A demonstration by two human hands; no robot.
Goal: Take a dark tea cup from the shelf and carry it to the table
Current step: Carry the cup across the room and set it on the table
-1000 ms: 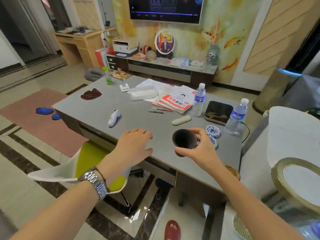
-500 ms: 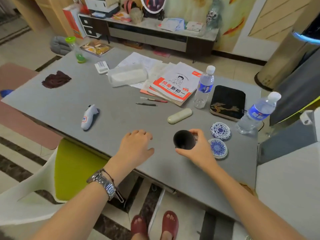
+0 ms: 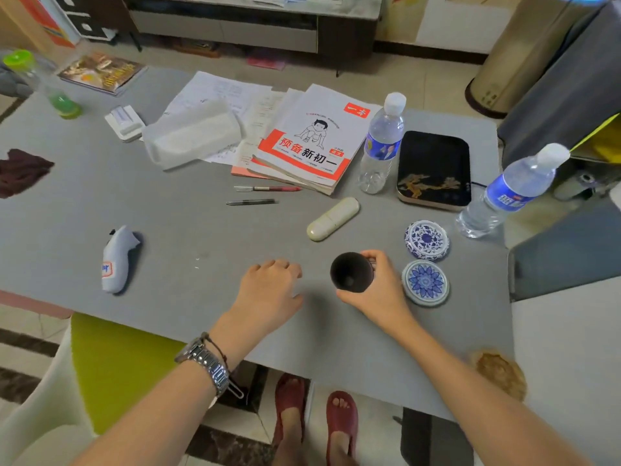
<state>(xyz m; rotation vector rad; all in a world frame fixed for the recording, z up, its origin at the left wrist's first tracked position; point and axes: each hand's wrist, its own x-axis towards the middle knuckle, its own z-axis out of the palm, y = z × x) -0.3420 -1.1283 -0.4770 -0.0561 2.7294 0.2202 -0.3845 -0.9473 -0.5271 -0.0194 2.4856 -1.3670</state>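
Note:
My right hand [image 3: 379,290] grips a dark tea cup [image 3: 351,272] by its side, its round mouth facing up and toward me, over the near part of the grey table [image 3: 174,210]. I cannot tell whether the cup touches the tabletop. My left hand [image 3: 268,294] hovers palm down just left of the cup, fingers loosely curled, holding nothing. A metal watch sits on my left wrist.
Two blue-and-white coasters [image 3: 426,260] lie right of the cup. Behind are a cream case [image 3: 332,218], two water bottles [image 3: 381,142], a black tray [image 3: 434,168], books [image 3: 312,142], pens [image 3: 252,201] and a white handheld device [image 3: 117,257]. A yellow-green chair [image 3: 111,364] stands under the near edge.
The view has closed in and tilted down over the table. Both hands moved forward over the tabletop, the cup still held in my right hand.

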